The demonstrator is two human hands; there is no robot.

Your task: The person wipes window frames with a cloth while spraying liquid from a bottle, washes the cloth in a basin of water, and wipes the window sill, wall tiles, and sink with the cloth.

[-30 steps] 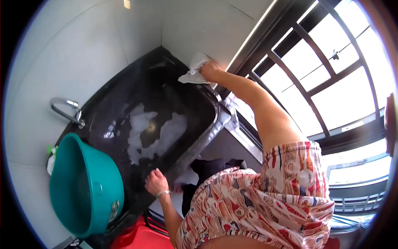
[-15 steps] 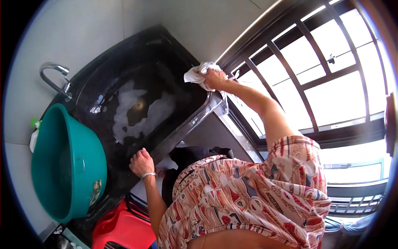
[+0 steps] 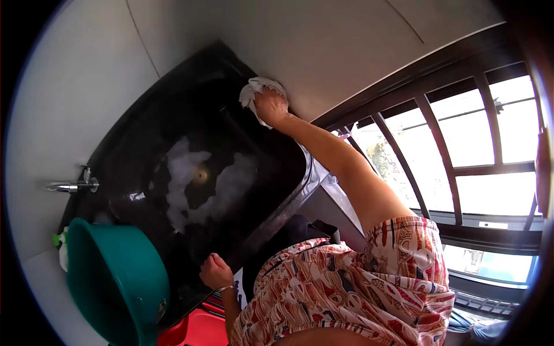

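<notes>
A crumpled white cloth (image 3: 251,92) is bunched under my right hand (image 3: 272,107), whose fingers close over it. That hand presses the cloth against the far right rim of the black sink (image 3: 190,109), where it meets the wall. My left hand (image 3: 217,272) rests at the sink's near edge with its fingers curled in and nothing visible in them. Whitish suds (image 3: 234,181) lie on the basin floor around a round drain (image 3: 201,175).
A large green tub (image 3: 133,259) stands at the sink's left end, with a white bottle (image 3: 63,251) behind it. A chrome tap (image 3: 72,187) juts from the wall. Below is a red plastic chair (image 3: 202,328). Dark window bars (image 3: 430,132) line the right side.
My right hand has moved the cloth along the rim, away from the front corner toward the back wall. The view has tilted and shifted. My left hand stays at the near edge.
</notes>
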